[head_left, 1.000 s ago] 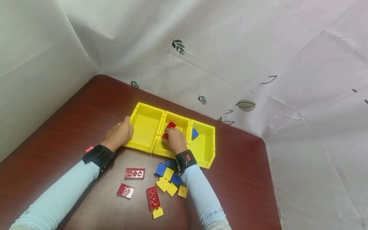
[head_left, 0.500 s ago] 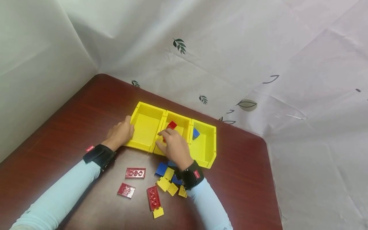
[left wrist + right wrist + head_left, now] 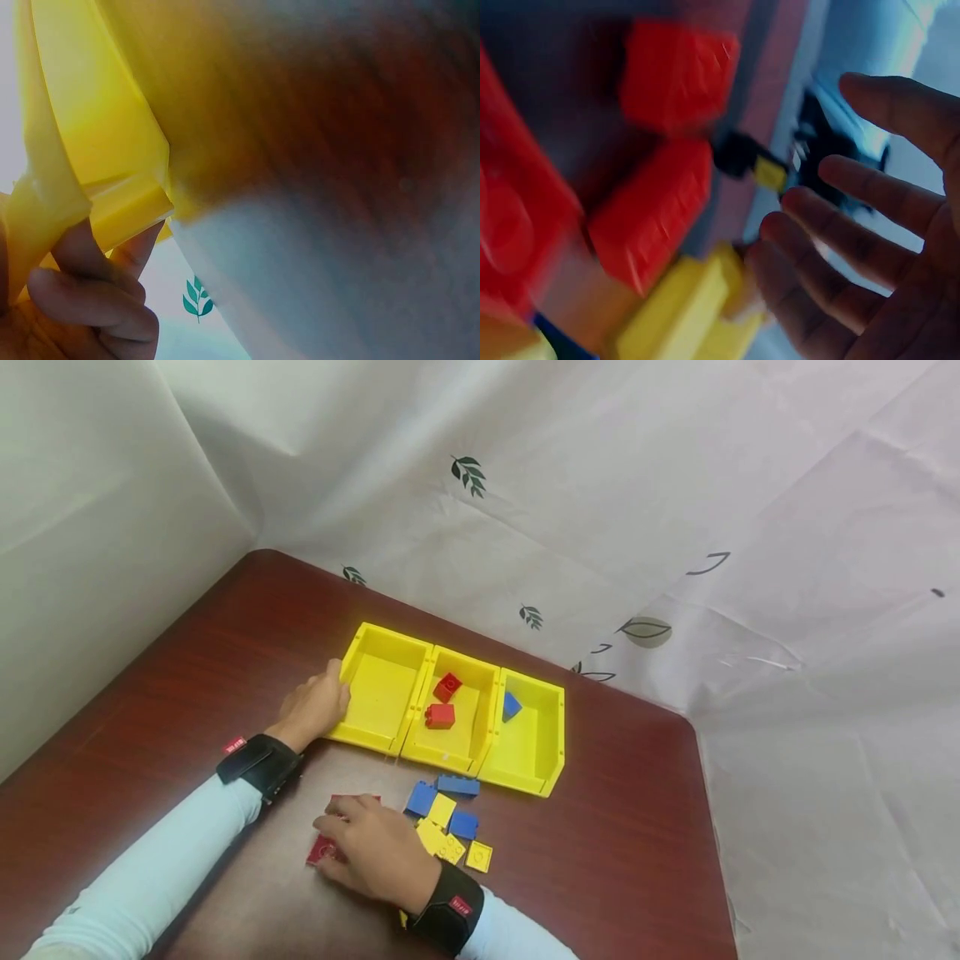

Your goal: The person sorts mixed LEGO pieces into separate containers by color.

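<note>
My left hand (image 3: 311, 706) grips the left end of a yellow three-compartment bin (image 3: 378, 697); in the left wrist view its fingers curl round the bin's wall (image 3: 112, 150). Two red bricks (image 3: 440, 717) lie in the middle compartment, and a blue brick (image 3: 512, 706) in the right one. My right hand (image 3: 382, 852) hovers over loose red bricks on the table, partly covering one red brick (image 3: 322, 850) and another behind it. With fingers spread and straight, the right hand (image 3: 885, 232) holds nothing in the right wrist view, where red bricks (image 3: 652, 210) appear blurred beside it.
Right of that hand lies a cluster of blue bricks (image 3: 458, 786) and yellow bricks (image 3: 479, 857), in front of the bin. A yellow brick (image 3: 403, 918) peeks out by the right wrist. A pale patterned curtain (image 3: 480, 527) borders the brown table (image 3: 622, 827).
My right hand has left the middle compartment and moved toward me and left, over the loose red bricks. The second red brick in that compartment is uncovered. The left hand stays put.
</note>
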Available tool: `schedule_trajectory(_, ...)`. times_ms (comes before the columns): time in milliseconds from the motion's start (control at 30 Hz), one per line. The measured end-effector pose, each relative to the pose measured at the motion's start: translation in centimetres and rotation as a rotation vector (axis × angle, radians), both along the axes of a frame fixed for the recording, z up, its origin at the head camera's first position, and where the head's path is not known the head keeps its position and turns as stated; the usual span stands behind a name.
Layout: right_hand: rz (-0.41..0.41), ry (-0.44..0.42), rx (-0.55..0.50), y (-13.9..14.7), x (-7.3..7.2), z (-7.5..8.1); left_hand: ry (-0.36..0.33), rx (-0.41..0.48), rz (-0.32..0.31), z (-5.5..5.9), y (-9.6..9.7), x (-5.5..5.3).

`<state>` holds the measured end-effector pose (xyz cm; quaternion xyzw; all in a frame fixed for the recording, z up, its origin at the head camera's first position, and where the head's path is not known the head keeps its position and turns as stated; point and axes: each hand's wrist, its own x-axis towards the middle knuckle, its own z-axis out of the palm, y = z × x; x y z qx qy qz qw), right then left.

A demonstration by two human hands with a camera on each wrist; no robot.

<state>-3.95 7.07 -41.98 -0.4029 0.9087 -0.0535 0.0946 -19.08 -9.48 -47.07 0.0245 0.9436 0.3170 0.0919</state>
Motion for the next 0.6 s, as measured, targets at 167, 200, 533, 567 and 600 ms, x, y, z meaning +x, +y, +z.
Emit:
schedule_trajectory(167, 0.052, -0.001, 0.082, -0.6, 1.3, -1.7, 0.001, 0.017, -0.006, 0.0, -0.1, -0.1)
schedule_trajectory(200, 0.059, 0.006, 0.093, -0.7, 1.5, -2.0, 0.000, 0.019, -0.007, 0.0, -0.1, -0.1)
schedule_trajectory(533, 0.068, 0.029, 0.146, -1.4, 2.8, -3.7, 0.002, 0.015, -0.009, -0.1, -0.2, -0.1)
schedule_trajectory(567, 0.071, 0.020, 0.140, -1.5, 2.9, -3.9, 0.001, 0.015, -0.009, -0.1, -0.2, -0.1)
schedule_trajectory(600, 0.075, 0.020, 0.133, -1.5, 3.0, -4.0, 0.000, 0.014, -0.008, -0.1, -0.1, -0.1)
